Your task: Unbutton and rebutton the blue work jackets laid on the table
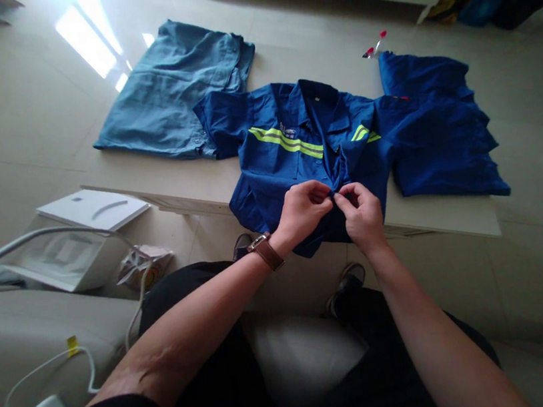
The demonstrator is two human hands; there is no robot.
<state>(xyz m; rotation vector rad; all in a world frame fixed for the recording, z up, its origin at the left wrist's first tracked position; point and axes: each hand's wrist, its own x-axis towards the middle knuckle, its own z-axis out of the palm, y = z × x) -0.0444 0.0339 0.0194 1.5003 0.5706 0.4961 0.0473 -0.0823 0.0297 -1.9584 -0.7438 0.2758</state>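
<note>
Blue shirt [275, 193] lies front up across the pale surface [197, 180], collar [328, 102] away from the wearer, lower hem hanging over the near edge. One sleeve meets the light blue cloth [163, 101]; the other side runs up against the dark blue cloth [444, 139].

Left hand [305, 209] and right hand [362, 214]: thumbs and fingers of each pinching the front edges, tips nearly meeting below the yellow strip [287, 142]. Button or hole at the pinch: hidden, cannot tell.

Judgement: step in hand looks like joining the front opening. Best done with one hand keeping the hole edge taut while the other tips the button through edge-on. Match the edges first; the cloth bunches above the pinch, so a skipped hole would be easy to miss.
</note>
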